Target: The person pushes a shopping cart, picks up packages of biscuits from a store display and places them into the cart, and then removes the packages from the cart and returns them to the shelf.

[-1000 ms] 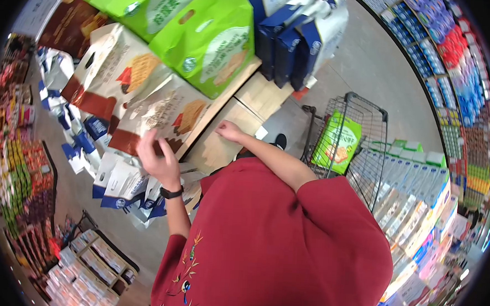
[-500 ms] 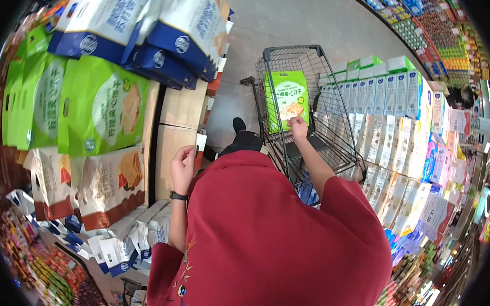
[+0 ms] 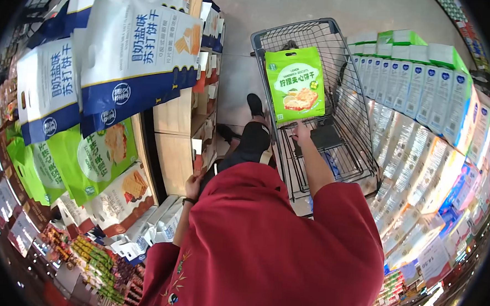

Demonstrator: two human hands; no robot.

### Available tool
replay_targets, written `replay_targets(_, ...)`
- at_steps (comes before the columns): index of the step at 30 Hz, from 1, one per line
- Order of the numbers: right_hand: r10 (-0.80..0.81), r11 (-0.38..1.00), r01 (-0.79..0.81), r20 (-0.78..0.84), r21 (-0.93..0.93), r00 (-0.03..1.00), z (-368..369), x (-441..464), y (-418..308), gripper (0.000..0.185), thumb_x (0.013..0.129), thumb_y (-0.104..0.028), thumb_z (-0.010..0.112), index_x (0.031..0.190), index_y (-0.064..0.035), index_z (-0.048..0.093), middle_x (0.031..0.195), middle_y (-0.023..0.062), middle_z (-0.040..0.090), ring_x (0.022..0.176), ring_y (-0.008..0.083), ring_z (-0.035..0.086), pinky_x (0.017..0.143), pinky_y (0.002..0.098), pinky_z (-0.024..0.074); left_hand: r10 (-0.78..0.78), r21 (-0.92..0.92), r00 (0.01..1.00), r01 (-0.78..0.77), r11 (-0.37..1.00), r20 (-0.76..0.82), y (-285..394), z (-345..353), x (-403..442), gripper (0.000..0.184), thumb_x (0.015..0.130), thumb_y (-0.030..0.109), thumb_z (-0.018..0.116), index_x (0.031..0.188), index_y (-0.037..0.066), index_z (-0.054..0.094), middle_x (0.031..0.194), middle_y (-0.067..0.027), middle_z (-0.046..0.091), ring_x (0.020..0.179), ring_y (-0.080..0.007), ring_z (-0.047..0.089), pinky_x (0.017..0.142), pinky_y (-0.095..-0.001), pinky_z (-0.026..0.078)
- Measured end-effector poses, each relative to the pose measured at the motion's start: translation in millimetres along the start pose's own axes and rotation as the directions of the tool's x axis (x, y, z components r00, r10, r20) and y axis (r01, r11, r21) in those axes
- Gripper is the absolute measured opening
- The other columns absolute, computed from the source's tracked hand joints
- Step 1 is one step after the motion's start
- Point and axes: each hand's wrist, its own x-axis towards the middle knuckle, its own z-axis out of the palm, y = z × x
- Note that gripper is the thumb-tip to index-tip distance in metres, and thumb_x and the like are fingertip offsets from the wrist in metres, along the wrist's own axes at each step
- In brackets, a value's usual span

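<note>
A green bag of lemon sandwich biscuits (image 3: 296,90) lies face up in the wire shopping cart (image 3: 347,58). Just below the bag's lower edge is my right hand (image 3: 301,132), its fingers apart and nothing visible in them. Whether its fingertips touch the bag or the cart's wires I cannot tell. My left hand (image 3: 193,184) hangs low by my thigh, beside the wooden shelf front, fingers curled in with nothing seen in them.
White and blue bags of soda crackers (image 3: 142,53) stand stacked on the left shelf, above more green bags (image 3: 98,156) and brown and white bags (image 3: 123,199). Rows of boxed cartons (image 3: 419,98) border the cart's right side. Grey floor (image 3: 243,36) shows between shelf and cart.
My right hand has come away from the bag's printed front to below its lower edge. My left hand has lowered toward my thigh. The view has shifted, bringing the cracker bags lower.
</note>
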Motion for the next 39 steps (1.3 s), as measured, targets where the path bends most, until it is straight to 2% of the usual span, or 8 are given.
replay_targets(2, 0.070, 0.993, -0.068, -0.021, 0.100, 0.997, 14, 21, -15, 0.062, 0.087, -0.055, 0.066, 0.122, -0.0051, 0.056, 0.112, 0.0119, 0.062, 0.101, 0.0275, 0.059, 0.085, 0.0489, 0.0482, -0.198, -0.493, 0.977, 0.137, 0.859, -0.074, -20, 4, -9, 0.025, 0.097, 0.020, 0.061, 0.106, -0.003, 0.067, 0.095, -0.0091, 0.071, 0.086, -0.0149, 0.067, 0.077, -0.0268, 0.053)
replay_targets(5, 0.143, 0.990, -0.143, 0.006, 0.007, 0.990, 13, 72, -27, 0.077, 0.079, -0.061, 0.072, 0.134, -0.0117, 0.051, 0.121, 0.0181, 0.058, 0.096, 0.0319, 0.056, 0.083, 0.0509, 0.0512, -0.280, -0.326, 0.960, 0.257, 0.910, -0.026, 7, -5, -19, 0.025, 0.098, 0.019, 0.059, 0.109, -0.003, 0.067, 0.098, -0.0092, 0.071, 0.088, -0.0149, 0.067, 0.079, -0.0271, 0.054)
replay_targets(7, -0.311, 0.904, 0.111, 0.456, 0.413, 0.834, 20, 123, 3, 0.063, 0.086, -0.058, 0.065, 0.133, -0.0185, 0.054, 0.133, 0.0094, 0.057, 0.119, 0.0342, 0.053, 0.099, 0.0642, 0.0403, -0.222, -0.191, 0.975, 0.214, 0.958, -0.024, 50, 3, -25, 0.026, 0.099, 0.020, 0.058, 0.112, -0.001, 0.067, 0.096, -0.0072, 0.070, 0.089, -0.0134, 0.065, 0.081, -0.0263, 0.053)
replay_targets(10, 0.154, 0.933, -0.246, 0.325, 0.264, 0.933, 32, 100, -34, 0.056, 0.084, -0.067, 0.061, 0.115, -0.0212, 0.062, 0.115, 0.0027, 0.061, 0.101, 0.0227, 0.055, 0.089, 0.0502, 0.0448, -0.081, -0.208, 0.996, 0.070, 0.976, -0.046, 85, 32, -24, 0.027, 0.098, 0.020, 0.059, 0.113, -0.002, 0.066, 0.096, -0.0071, 0.071, 0.091, -0.0141, 0.066, 0.083, -0.0272, 0.051)
replay_targets(14, 0.196, 0.883, -0.200, 0.055, 0.424, 0.979, 35, 95, -25, 0.042, 0.083, -0.057, 0.072, 0.103, -0.0220, 0.062, 0.095, -0.0046, 0.062, 0.084, 0.0112, 0.052, 0.077, 0.0322, 0.0447, 0.004, -0.015, 0.994, -0.003, 1.000, 0.105, 138, 52, -30, 0.027, 0.100, 0.018, 0.055, 0.119, 0.001, 0.064, 0.102, -0.0071, 0.071, 0.098, -0.0139, 0.066, 0.088, -0.0281, 0.050)
replay_targets(18, 0.007, 0.892, -0.162, 0.344, 0.423, 0.939, 24, 124, -10, 0.036, 0.080, -0.049, 0.079, 0.098, -0.0225, 0.064, 0.090, -0.0063, 0.060, 0.076, 0.0088, 0.054, 0.069, 0.0270, 0.0486, 0.026, 0.054, 0.998, -0.030, 0.998, 0.065, 124, 48, -33, 0.025, 0.101, 0.016, 0.053, 0.118, 0.000, 0.064, 0.104, -0.0076, 0.070, 0.098, -0.0142, 0.066, 0.089, -0.0283, 0.050)
replay_targets(25, -0.121, 0.920, 0.025, 0.224, 0.390, 0.967, 38, 54, -64, 0.038, 0.093, -0.036, 0.063, 0.122, -0.0125, 0.054, 0.121, 0.0070, 0.056, 0.113, 0.0268, 0.055, 0.101, 0.0519, 0.0455, -0.058, -0.261, 0.998, 0.054, 0.964, -0.007, 69, 35, -26, 0.024, 0.101, 0.011, 0.049, 0.113, -0.001, 0.065, 0.098, -0.0091, 0.071, 0.087, -0.0145, 0.067, 0.083, -0.0286, 0.052)
replay_targets(39, -0.537, 0.804, 0.339, 0.352, 0.488, 0.767, -44, -161, -79, 0.041, 0.101, -0.023, 0.049, 0.138, -0.0045, 0.046, 0.138, 0.0149, 0.055, 0.126, 0.0298, 0.053, 0.104, 0.0461, 0.0469, 0.256, -0.564, 0.964, -0.253, 0.786, -0.077, 70, 2, 24, 0.024, 0.102, 0.014, 0.049, 0.114, 0.001, 0.065, 0.100, -0.0059, 0.070, 0.089, -0.0128, 0.064, 0.082, -0.0278, 0.051)
